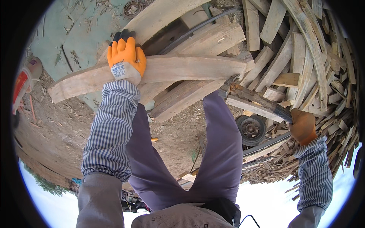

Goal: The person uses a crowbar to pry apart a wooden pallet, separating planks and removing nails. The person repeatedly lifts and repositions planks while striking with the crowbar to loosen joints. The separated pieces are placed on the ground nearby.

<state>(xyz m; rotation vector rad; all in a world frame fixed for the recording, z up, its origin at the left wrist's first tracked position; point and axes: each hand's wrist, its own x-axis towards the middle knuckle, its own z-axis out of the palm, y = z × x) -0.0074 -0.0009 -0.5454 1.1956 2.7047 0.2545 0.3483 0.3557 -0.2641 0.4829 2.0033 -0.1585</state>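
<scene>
My left hand point(125, 58), in an orange-coated work glove with dark fingertips, rests on a long wooden plank point(188, 68). Its fingers reach over the plank's far edge, and the thumb lies along the top. The plank lies crosswise over other boards in front of me. Off to the right, my right hand point(302, 126), also gloved, grips the black handle of a claw hammer point(251, 95). The hammer's worn metal head is at the plank's right end; whether it touches the wood I cannot tell.
Thick boards point(205, 40) lie under and beyond the plank, with a dark curved strip point(196, 28) among them. A large heap of scrap timber point(302, 65) fills the right side. A small wheel point(251, 130) stands by my leg. A coil point(133, 8) lies on the green sheet point(85, 28).
</scene>
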